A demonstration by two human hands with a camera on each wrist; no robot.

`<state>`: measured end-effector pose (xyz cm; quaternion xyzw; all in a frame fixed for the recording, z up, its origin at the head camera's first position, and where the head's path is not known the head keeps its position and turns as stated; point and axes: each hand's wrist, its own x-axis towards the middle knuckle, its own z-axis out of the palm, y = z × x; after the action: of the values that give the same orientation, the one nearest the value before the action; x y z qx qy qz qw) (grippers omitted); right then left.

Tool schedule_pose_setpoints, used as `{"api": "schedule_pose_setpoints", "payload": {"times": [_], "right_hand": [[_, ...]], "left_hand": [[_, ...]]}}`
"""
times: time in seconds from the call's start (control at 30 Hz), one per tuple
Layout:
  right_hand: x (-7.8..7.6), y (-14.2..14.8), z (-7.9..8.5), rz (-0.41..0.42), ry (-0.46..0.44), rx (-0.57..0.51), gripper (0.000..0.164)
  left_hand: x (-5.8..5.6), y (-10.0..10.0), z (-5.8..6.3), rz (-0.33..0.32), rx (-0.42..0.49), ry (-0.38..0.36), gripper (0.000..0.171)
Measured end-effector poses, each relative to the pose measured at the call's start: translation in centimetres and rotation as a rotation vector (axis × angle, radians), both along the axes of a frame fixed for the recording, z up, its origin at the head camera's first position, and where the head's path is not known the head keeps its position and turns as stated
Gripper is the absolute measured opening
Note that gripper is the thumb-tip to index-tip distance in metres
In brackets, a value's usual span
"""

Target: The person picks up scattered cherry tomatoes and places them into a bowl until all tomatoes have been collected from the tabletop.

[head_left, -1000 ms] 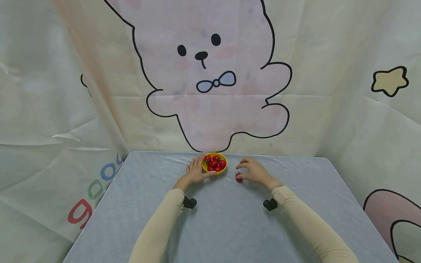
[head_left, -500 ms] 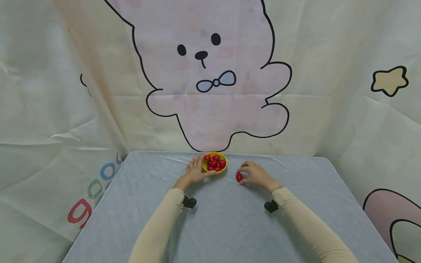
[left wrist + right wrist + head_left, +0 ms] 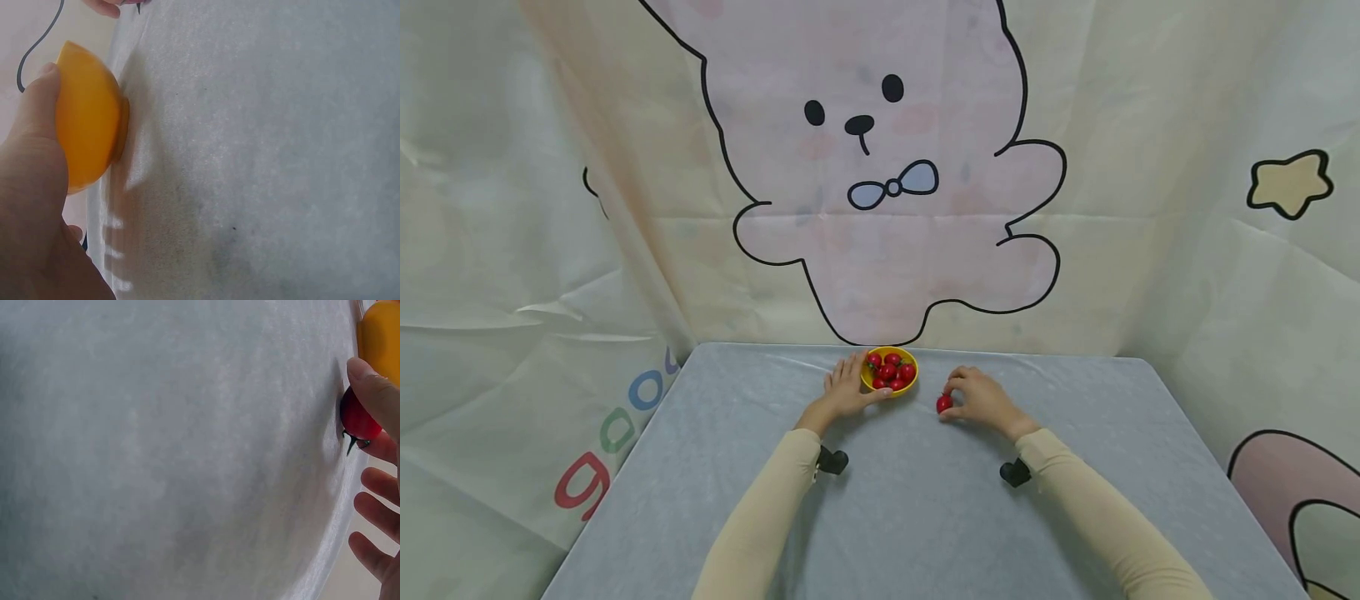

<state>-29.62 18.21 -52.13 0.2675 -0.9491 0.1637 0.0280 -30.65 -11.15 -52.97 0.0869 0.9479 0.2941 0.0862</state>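
A yellow bowl point(image 3: 913, 385) stands near the table's far edge, with several red cherry tomatoes point(image 3: 887, 373) in it. My left hand point(image 3: 844, 395) lies against its left and near sides, the fingers spread and fairly straight. In the left wrist view the thumb point(image 3: 40, 103) rests along the bowl's outer wall point(image 3: 90, 119); the other fingers are mostly hidden. To the right of the bowl, my right hand point(image 3: 985, 402) pinches a single cherry tomato point(image 3: 357, 417) with green sepals between thumb and index finger. The remaining right fingers are held apart from it.
A grey-blue cloth covers the table point(image 3: 910, 517). Behind it hangs a pale curtain point(image 3: 1097, 275) printed with a large bear, and similar fabric closes off both sides. Each wrist carries a small black camera mount point(image 3: 832, 461).
My right thumb and index finger have closed on the cherry tomato, which has turned and shifted very slightly left. My left hand and the bowl have stayed put.
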Motion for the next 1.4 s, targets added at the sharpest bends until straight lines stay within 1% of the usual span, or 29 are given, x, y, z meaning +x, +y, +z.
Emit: {"api": "schedule_pose_setpoints", "payload": {"times": [0.3, 0.47, 0.7, 0.87, 1.0, 1.17, 1.27, 1.4], "right_hand": [[0.2, -0.7, -0.2, -0.043, 0.055, 0.030, 0.044], [-0.1, -1.0, -0.1, -0.059, 0.052, 0.032, 0.044], [-0.9, -1.3, 1.5, -0.068, 0.098, 0.003, 0.042], [-1.2, -1.6, 2.4, -0.067, 0.088, -0.007, 0.041], [-1.4, -1.9, 3.1, -0.050, 0.090, -0.015, 0.040], [-2.0, -2.4, 4.4, -0.035, 0.139, -0.035, 0.040], [-2.3, -3.0, 5.0, -0.026, 0.162, -0.025, 0.040], [-2.5, -4.0, 5.5, -0.011, 0.161, 0.002, 0.040]], "left_hand": [[-0.1, 0.0, -0.1, 0.002, -0.005, -0.004, 0.102], [-0.1, 0.0, 0.0, 0.004, -0.004, -0.003, 0.103], [0.1, 0.0, 0.1, 0.006, -0.006, -0.005, 0.102], [0.1, 0.1, 0.1, 0.011, -0.005, -0.008, 0.101], [0.1, 0.1, 0.1, 0.017, -0.014, -0.008, 0.102], [0.1, 0.1, 0.2, 0.015, -0.012, -0.005, 0.102], [0.1, 0.1, 0.2, 0.012, -0.017, -0.006, 0.102], [0.2, 0.1, 0.3, 0.008, -0.020, -0.009, 0.102]]}}
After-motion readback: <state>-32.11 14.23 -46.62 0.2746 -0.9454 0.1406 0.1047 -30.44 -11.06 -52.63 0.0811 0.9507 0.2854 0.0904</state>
